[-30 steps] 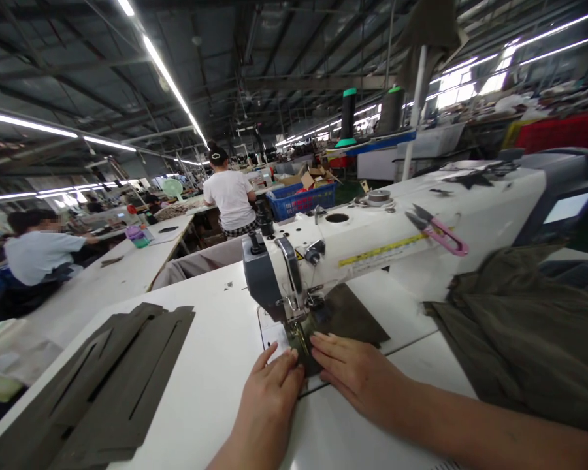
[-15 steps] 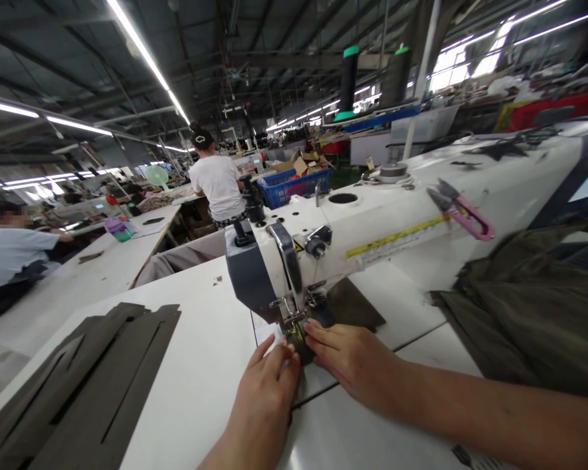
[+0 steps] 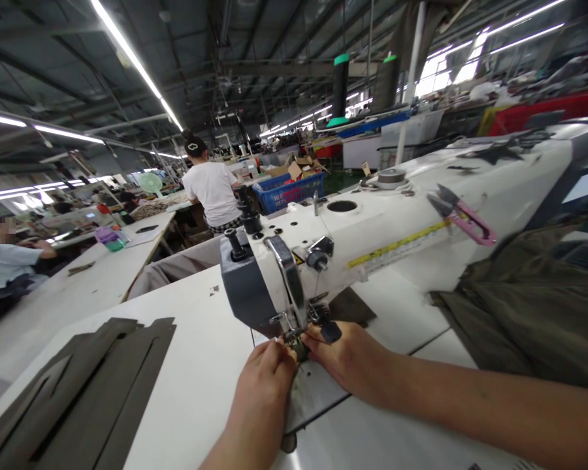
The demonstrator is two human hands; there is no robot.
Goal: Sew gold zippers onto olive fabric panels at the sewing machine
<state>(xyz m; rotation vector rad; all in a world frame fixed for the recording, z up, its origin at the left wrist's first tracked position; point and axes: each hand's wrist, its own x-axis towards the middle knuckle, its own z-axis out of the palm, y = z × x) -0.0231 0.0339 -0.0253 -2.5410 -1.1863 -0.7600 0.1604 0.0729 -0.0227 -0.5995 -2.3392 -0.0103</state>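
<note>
A white sewing machine (image 3: 287, 277) stands in front of me, its needle area low over the table. Under the presser foot lies a small olive-green fabric piece (image 3: 301, 351), mostly covered by my fingers. My left hand (image 3: 268, 373) pinches its left edge with curled fingers, close to the needle. On the other side, my right hand (image 3: 345, 352) grips the piece, its fingertips beside the foot and partly behind a dark machine attachment (image 3: 330, 331). More dark olive fabric (image 3: 353, 307) lies flat behind the needle.
Cut olive panels (image 3: 93, 385) are stacked at the left of the white table (image 3: 191, 339). Bunched olive cloth (image 3: 534, 307) lies at the right. Pink-handled thread snips (image 3: 463, 215) rest against the machine arm. Beyond are a blue crate (image 3: 291, 192) and a person in a white shirt (image 3: 213, 189).
My right hand has moved forward, under the dark attachment. The fingers of my left hand have curled in tighter. Less fabric shows behind the needle, and the view has shifted slightly.
</note>
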